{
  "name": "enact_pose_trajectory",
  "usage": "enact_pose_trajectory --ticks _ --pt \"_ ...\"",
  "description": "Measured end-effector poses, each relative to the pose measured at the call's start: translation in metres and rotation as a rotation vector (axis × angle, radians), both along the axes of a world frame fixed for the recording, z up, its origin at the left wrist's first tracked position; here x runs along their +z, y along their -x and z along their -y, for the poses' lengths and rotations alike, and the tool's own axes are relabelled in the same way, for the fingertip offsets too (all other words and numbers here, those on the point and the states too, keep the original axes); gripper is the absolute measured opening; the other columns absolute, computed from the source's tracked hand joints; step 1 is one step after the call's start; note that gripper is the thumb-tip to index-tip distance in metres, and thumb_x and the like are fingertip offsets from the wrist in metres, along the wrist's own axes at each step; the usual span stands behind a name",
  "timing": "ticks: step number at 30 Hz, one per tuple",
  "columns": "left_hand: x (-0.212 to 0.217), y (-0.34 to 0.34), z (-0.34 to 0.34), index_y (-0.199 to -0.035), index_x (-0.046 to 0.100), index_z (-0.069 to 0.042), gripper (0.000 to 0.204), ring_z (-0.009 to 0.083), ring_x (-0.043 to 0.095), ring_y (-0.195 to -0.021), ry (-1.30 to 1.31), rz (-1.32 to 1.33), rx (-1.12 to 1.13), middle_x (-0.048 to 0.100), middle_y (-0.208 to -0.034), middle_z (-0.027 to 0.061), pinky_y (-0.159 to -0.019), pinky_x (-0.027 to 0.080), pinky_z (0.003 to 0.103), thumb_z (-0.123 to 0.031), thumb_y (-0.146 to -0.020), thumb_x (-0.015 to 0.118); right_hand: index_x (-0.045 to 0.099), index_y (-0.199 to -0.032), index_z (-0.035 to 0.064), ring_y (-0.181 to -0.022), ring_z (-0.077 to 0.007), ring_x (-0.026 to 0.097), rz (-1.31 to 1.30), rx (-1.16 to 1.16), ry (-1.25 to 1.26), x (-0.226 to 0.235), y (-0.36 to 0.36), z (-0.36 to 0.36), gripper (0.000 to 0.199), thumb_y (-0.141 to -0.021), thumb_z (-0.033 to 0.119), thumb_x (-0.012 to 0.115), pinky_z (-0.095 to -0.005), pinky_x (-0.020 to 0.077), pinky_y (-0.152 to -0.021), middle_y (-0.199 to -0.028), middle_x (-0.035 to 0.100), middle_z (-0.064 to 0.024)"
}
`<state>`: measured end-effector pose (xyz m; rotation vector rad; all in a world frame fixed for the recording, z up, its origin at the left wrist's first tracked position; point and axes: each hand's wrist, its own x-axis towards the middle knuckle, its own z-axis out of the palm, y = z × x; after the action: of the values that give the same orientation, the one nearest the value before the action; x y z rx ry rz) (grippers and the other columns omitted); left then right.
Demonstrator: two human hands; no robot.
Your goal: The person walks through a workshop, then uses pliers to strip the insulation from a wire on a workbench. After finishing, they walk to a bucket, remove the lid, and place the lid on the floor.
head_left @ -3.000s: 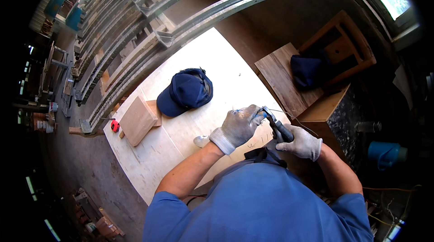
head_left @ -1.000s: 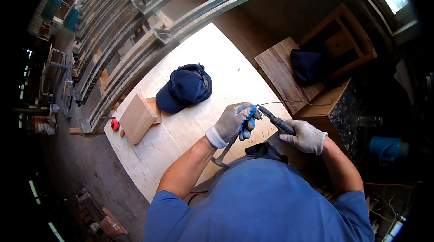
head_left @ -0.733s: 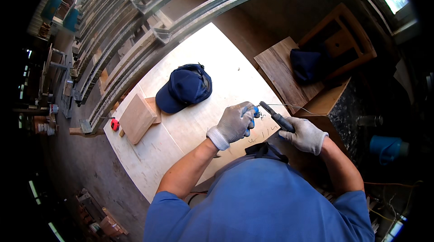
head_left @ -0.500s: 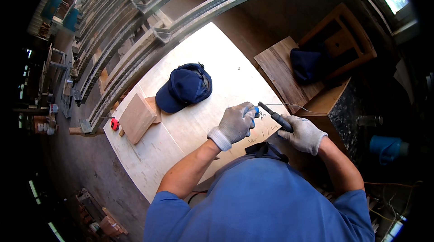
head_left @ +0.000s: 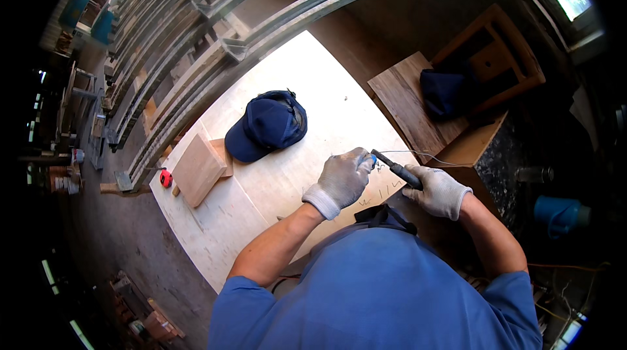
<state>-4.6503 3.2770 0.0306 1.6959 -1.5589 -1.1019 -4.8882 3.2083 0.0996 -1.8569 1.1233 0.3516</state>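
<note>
My left hand (head_left: 345, 177), in a pale work glove, is closed on a small blue object (head_left: 374, 160); only a bit of it shows past the fingers, so its kind is unclear. Gloved too, my right hand (head_left: 441, 193) grips a dark stick-like tool (head_left: 398, 170) by its thick rounded end. The tool slants up to the left, and its narrow tip lies close beside the blue object; whether they touch I cannot tell. Both hands are above the near right edge of a pale wooden board (head_left: 333, 105), which bears pencil marks.
A navy cap (head_left: 268, 124), wood blocks (head_left: 199, 170) and a red tape measure (head_left: 166, 178) lie on the board. Metal clamp rails (head_left: 307, 16) run along the far left. At right are a wooden chair (head_left: 503, 43), a dark cloth bag (head_left: 441, 93), a thin wire (head_left: 428, 154) and a blue jug (head_left: 558, 214).
My left hand has shifted slightly right and covers more of the blue object. The right hand and the dark tool have barely moved.
</note>
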Motion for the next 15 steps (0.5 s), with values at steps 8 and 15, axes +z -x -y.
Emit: enact_pose_trajectory --ticks 8,15 --pt "-0.0020 -0.0009 -0.0015 -0.095 0.068 -0.003 0.032 0.0137 0.060 -0.048 0.019 0.060 -0.008 0.062 -0.062 0.0057 -0.052 0.052 0.032 -0.027 -0.108 0.051 0.065 -0.119 -0.0017 -0.102 -0.0427 0.069 -0.008 -0.002 0.031 0.0001 0.0004 0.0016 0.039 -0.096 0.030 0.068 -0.0472 0.0524 -0.091 -0.102 0.071 -0.0271" --pt "0.0007 -0.0008 0.0000 -0.094 0.068 -0.004 0.031 0.0170 0.063 -0.049 0.022 0.090 -0.007 0.064 -0.062 0.0077 -0.054 0.053 0.034 -0.027 -0.108 0.051 0.066 -0.117 -0.0016 -0.100 -0.0422 0.069 -0.008 0.026 0.074 -0.0005 -0.0001 0.0012 0.040 -0.096 0.032 0.069 -0.0469 0.0523 -0.092 -0.101 0.071 -0.0263"
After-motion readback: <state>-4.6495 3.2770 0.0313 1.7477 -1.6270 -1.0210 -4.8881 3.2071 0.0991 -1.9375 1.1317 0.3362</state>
